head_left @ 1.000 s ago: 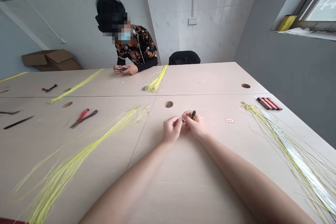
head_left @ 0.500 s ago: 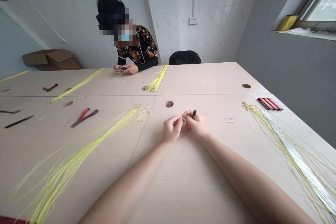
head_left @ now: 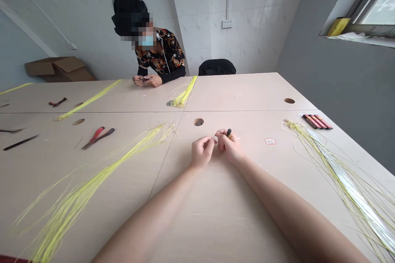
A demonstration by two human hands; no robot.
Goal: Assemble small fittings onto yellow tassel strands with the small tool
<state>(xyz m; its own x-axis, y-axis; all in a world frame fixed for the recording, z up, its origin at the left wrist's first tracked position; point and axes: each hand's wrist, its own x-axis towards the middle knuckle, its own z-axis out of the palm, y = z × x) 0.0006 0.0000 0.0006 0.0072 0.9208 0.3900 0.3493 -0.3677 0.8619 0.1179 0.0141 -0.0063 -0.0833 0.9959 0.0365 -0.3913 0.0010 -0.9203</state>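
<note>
Still pinching fine piece (head_left: 214,136) in left hand (head_left: 201,152), gripping black-topped tool (head_left: 228,132) in right hand (head_left: 230,146) just beside, with right-side grip slightly shifted, apparently mid-adjustment.

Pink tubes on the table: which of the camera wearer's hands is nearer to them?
Right. The right hand is to the left of the pink tubes and closer to the camera; the left hand is farther left, on the right hand's other side.
</note>
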